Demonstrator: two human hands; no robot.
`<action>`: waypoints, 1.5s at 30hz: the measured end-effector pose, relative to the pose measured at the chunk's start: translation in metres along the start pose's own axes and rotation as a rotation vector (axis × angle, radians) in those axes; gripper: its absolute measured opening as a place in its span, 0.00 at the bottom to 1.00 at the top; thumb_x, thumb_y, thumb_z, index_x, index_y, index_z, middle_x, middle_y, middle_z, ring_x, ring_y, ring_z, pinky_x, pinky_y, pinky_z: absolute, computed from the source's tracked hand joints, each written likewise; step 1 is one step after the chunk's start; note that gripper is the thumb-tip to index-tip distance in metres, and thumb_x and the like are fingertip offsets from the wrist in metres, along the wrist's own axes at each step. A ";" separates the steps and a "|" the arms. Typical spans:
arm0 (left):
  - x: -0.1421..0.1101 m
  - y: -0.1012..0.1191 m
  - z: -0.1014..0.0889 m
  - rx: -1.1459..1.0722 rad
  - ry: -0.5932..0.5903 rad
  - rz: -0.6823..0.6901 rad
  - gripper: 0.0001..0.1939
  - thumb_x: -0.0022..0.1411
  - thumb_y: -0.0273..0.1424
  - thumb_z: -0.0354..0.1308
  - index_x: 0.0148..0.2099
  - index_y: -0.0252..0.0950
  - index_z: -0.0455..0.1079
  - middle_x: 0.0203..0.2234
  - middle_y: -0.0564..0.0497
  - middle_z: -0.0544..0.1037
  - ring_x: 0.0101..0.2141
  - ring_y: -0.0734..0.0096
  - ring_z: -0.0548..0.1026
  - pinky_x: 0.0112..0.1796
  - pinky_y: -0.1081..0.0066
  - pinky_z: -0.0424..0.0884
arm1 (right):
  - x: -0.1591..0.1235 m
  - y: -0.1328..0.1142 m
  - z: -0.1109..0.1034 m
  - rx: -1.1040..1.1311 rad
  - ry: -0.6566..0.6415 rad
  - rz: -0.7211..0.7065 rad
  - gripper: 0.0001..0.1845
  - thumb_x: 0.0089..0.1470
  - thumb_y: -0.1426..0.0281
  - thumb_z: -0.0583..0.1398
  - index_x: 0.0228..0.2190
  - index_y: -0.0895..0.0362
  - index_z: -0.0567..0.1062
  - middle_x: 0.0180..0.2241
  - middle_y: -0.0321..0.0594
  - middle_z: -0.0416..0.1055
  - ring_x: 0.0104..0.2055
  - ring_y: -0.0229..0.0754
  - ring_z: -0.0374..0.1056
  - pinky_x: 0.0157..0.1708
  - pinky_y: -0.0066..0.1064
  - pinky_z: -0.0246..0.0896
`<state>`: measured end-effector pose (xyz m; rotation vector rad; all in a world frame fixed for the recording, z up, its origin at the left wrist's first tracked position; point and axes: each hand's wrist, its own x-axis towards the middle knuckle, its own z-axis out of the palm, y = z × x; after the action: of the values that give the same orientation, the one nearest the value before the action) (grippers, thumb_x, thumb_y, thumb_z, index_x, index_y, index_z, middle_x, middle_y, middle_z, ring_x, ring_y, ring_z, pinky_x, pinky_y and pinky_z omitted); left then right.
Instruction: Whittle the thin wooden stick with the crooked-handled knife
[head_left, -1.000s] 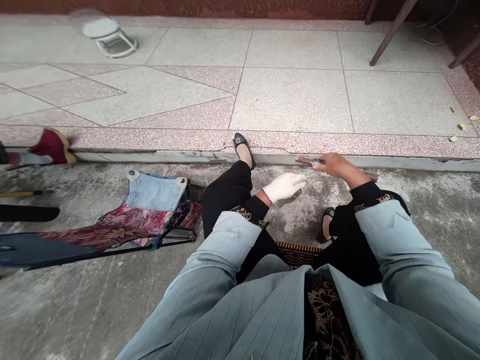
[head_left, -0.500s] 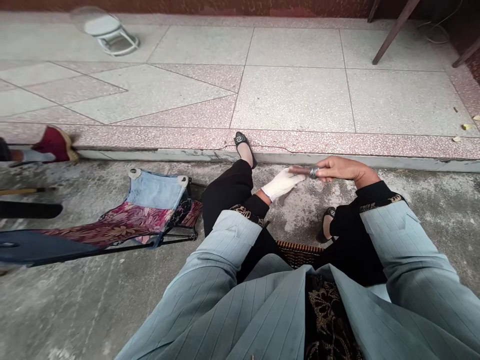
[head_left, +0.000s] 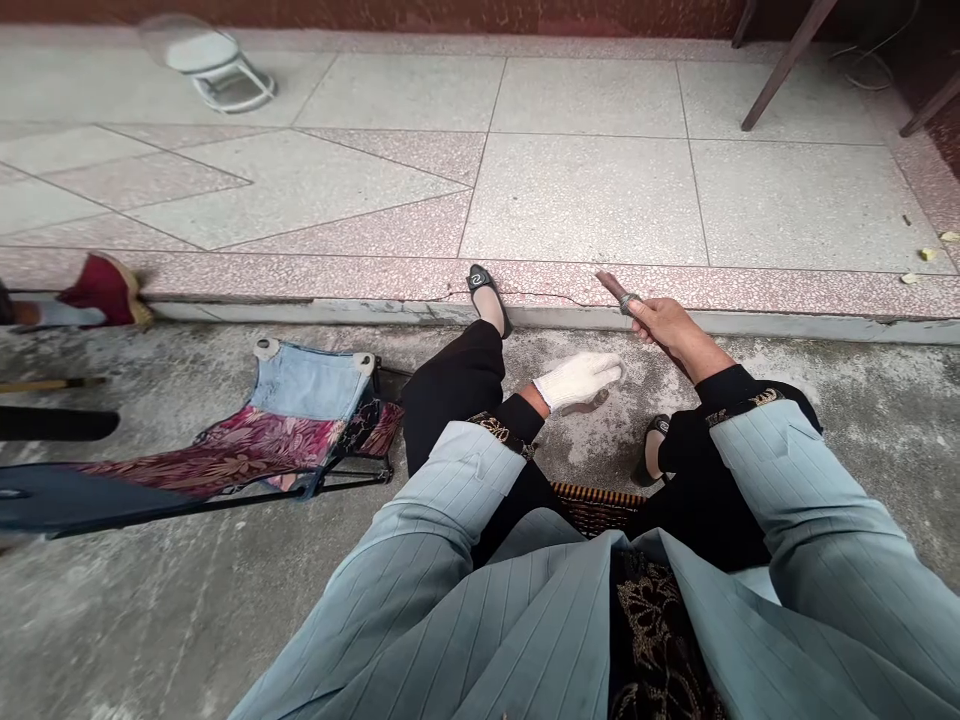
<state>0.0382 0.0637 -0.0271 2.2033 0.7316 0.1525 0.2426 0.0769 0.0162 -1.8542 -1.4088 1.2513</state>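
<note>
My right hand (head_left: 667,325) is bare and closed around a short brown tool with a metal band (head_left: 621,296). The tool's tip points up and left over the edge of the pink tiled step (head_left: 750,290). My left hand (head_left: 579,379) wears a white glove. It hovers low over the grey concrete between my knees, fingers stretched out together, and I see nothing in it. The two hands are a short way apart. My black-trousered legs and black flat shoes (head_left: 484,285) stretch towards the step.
A folded stool with denim and floral fabric (head_left: 300,420) lies to my left. A red shoe (head_left: 105,290) sits at the far left, a white object (head_left: 214,65) at the top left, and dark furniture legs (head_left: 780,65) at the top right. A woven edge (head_left: 596,500) shows under me.
My right hand has lifted away from the gloved hand, and the tool now points up and left instead of lying level. The left hand has dropped slightly and moved a little right.
</note>
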 end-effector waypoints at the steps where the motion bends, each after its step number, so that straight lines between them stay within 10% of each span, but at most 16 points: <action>1: 0.000 0.001 0.000 0.017 -0.016 0.005 0.19 0.71 0.40 0.43 0.45 0.36 0.71 0.34 0.50 0.76 0.34 0.69 0.71 0.37 0.72 0.62 | 0.001 0.000 -0.002 -0.131 0.020 0.008 0.26 0.58 0.46 0.55 0.32 0.58 0.73 0.30 0.47 0.74 0.28 0.42 0.66 0.28 0.33 0.59; 9: -0.005 0.006 -0.010 0.035 -0.057 0.067 0.17 0.69 0.38 0.45 0.44 0.36 0.74 0.36 0.49 0.77 0.36 0.67 0.72 0.37 0.72 0.63 | -0.001 0.001 -0.010 -0.803 -0.274 0.082 0.23 0.55 0.50 0.62 0.25 0.57 0.74 0.31 0.52 0.73 0.32 0.50 0.68 0.30 0.38 0.56; 22: -0.017 0.000 -0.043 -0.436 0.139 -0.054 0.13 0.64 0.37 0.51 0.39 0.33 0.71 0.28 0.52 0.73 0.28 0.75 0.68 0.33 0.74 0.65 | -0.026 -0.009 -0.027 -0.238 -1.017 -0.127 0.27 0.54 0.46 0.60 0.24 0.58 0.73 0.20 0.34 0.66 0.22 0.33 0.58 0.25 0.29 0.53; 26: -0.013 0.001 -0.040 -0.497 0.236 -0.135 0.13 0.63 0.36 0.51 0.40 0.32 0.70 0.30 0.51 0.74 0.27 0.76 0.67 0.32 0.74 0.65 | -0.030 -0.013 -0.029 -0.016 -0.855 -0.189 0.24 0.52 0.48 0.62 0.29 0.58 0.75 0.25 0.34 0.69 0.23 0.32 0.59 0.27 0.27 0.55; 31: -0.005 0.006 -0.017 -0.372 0.051 -0.133 0.15 0.67 0.38 0.47 0.41 0.33 0.70 0.28 0.52 0.73 0.27 0.75 0.68 0.32 0.74 0.65 | -0.014 -0.003 -0.023 0.166 -0.281 -0.158 0.26 0.51 0.46 0.62 0.28 0.58 0.75 0.25 0.37 0.70 0.23 0.33 0.60 0.25 0.28 0.55; 36: -0.003 0.006 -0.008 -0.111 -0.058 0.031 0.16 0.68 0.38 0.46 0.42 0.35 0.73 0.33 0.52 0.76 0.34 0.71 0.71 0.37 0.73 0.64 | 0.000 0.001 -0.009 -0.386 -0.058 -0.031 0.22 0.56 0.51 0.60 0.28 0.58 0.75 0.27 0.43 0.72 0.26 0.39 0.63 0.26 0.31 0.53; 40: -0.008 0.009 -0.020 -0.048 -0.055 0.004 0.17 0.67 0.38 0.46 0.42 0.34 0.74 0.31 0.51 0.75 0.32 0.70 0.71 0.36 0.72 0.63 | -0.005 -0.002 -0.010 -0.798 -0.373 0.022 0.21 0.56 0.55 0.61 0.23 0.59 0.73 0.28 0.47 0.73 0.27 0.41 0.64 0.26 0.34 0.52; 45: -0.012 0.008 -0.032 -0.301 -0.007 -0.002 0.15 0.64 0.37 0.50 0.42 0.32 0.73 0.29 0.52 0.74 0.28 0.74 0.68 0.33 0.73 0.63 | -0.014 -0.001 -0.023 -0.490 -1.093 -0.041 0.25 0.54 0.48 0.61 0.24 0.58 0.74 0.20 0.36 0.67 0.23 0.36 0.60 0.27 0.31 0.54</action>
<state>0.0213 0.0739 0.0018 1.9151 0.6606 0.2373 0.2615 0.0673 0.0322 -1.3574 -2.4505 2.2050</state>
